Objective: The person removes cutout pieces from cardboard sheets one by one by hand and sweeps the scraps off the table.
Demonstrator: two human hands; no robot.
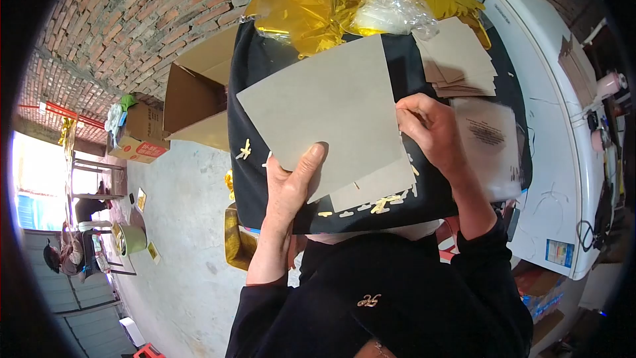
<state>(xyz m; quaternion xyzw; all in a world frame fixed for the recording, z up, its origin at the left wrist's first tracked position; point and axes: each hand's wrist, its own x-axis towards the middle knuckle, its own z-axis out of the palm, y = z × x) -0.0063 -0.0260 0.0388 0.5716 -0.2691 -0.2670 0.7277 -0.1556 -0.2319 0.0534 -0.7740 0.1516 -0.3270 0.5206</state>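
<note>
A large grey cardboard sheet (331,99) lies tilted over the black cloth of the table. My left hand (291,176) grips its lower left edge, thumb on top and the fingers hidden beneath. At its right edge my right hand (430,129) is closed in a pinch; whether it holds the edge or a small scrap there is hidden. Under the sheet's lower right corner another grey sheet (374,185) sticks out, with a small slit-like mark on it. Small pale cut-out scraps (384,204) are strewn along the near edge, and a few more scraps (246,149) lie at the left.
Gold foil (291,10) and a clear plastic bag (394,10) cover the table's far end. Brown card pieces (457,59) and a clear plastic packet (487,139) lie at the right, beside a white appliance (546,132). An open carton (192,99) stands to the left.
</note>
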